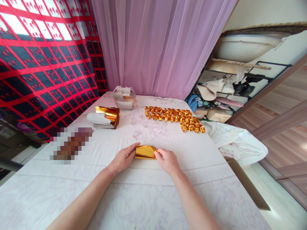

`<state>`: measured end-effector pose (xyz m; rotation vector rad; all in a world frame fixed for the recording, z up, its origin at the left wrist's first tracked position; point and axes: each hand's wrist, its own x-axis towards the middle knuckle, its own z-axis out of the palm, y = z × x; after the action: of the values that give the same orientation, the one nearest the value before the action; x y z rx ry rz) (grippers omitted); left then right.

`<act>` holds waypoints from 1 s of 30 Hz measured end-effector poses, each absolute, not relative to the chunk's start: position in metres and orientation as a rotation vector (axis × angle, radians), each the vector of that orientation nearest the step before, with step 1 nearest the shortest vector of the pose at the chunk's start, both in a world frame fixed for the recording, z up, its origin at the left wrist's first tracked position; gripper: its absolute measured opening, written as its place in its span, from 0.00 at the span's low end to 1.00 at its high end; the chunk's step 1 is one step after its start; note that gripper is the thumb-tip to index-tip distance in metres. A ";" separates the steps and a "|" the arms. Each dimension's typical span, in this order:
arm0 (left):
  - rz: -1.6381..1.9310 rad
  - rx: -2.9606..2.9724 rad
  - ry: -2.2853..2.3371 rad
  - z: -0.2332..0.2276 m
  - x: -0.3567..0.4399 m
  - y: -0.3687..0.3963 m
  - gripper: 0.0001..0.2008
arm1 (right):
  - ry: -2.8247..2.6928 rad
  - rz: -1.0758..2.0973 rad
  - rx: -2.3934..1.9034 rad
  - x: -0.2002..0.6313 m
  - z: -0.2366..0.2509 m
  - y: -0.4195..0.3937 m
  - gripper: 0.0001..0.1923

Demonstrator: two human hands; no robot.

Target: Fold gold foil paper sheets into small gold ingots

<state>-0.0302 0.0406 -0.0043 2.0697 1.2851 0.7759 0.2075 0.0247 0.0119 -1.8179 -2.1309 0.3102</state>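
A sheet of gold foil paper (145, 152), rolled or folded into a flat band, lies crosswise over the table in front of me. My left hand (124, 158) holds its left end, with the fingers along the edge. At the other end my right hand (168, 160) pinches the paper, where the upper corner slants inward. Farther back on the right sit rows of folded gold foil pieces (176, 115), shaped like small ingots. To the left is a stack of gold foil sheets (107, 117), curled over and showing white backs.
A clear plastic bag (124, 97) with more paper stands at the back of the table (163, 191). A blurred-out patch (72, 145) covers something at the left edge. On the right are a white plastic bag (240, 142), a cardboard box (247, 182) and a loaded shelf rack (225, 84).
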 end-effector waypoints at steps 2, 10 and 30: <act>0.924 2.169 1.328 -0.003 -0.029 0.036 0.23 | -2.117 0.309 -1.874 0.205 0.015 0.029 0.15; 0.622 2.792 1.150 -0.002 0.004 0.010 0.23 | -2.130 0.339 -1.942 0.203 0.020 0.035 0.12; 0.503 2.838 1.216 -0.011 0.011 0.002 0.26 | -1.958 0.015 -1.481 0.212 -0.017 0.033 0.10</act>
<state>0.0110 0.0025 -0.0114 2.8378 1.2159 0.5026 0.2123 0.0332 -0.0174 -1.4812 -1.9583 0.0150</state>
